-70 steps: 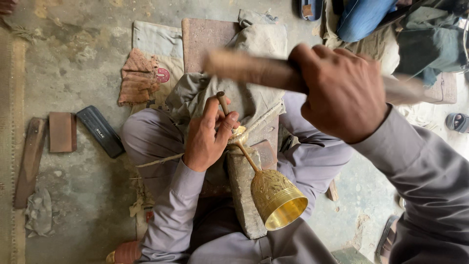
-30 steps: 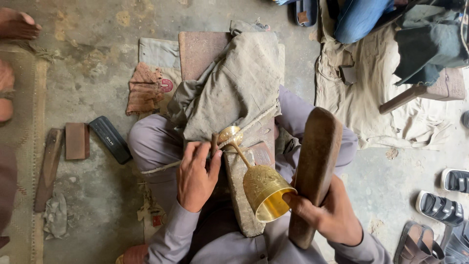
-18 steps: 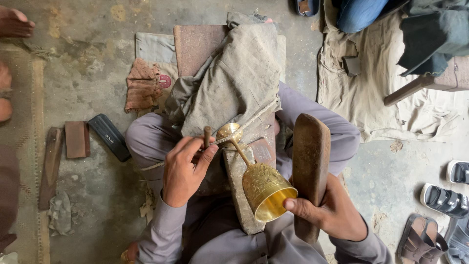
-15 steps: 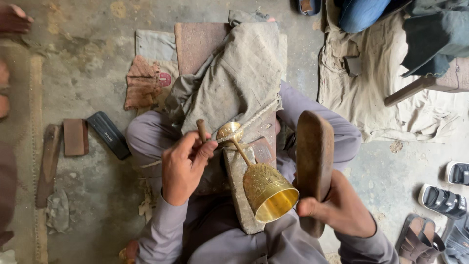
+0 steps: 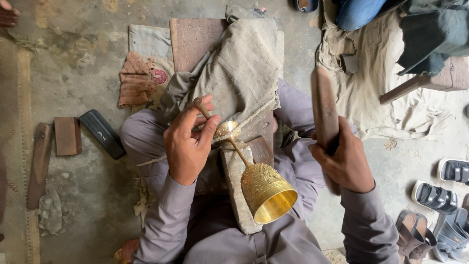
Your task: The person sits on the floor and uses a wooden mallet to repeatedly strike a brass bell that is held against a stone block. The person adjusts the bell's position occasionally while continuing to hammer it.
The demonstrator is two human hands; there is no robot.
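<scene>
Brass goblet [image 5: 261, 183] lies stem toward eleven o'clock; left hand [image 5: 188, 142] pinches a punch [image 5: 202, 106] at its foot, right hand [image 5: 344, 161] grips a wooden mallet [image 5: 322, 107]

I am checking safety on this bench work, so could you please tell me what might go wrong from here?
The left hand pinches a small punch at the brass goblet base, so the raised wooden mallet in the right hand might strike the fingers. The goblet lies tilted on a narrow stone block and could slip off.
</scene>
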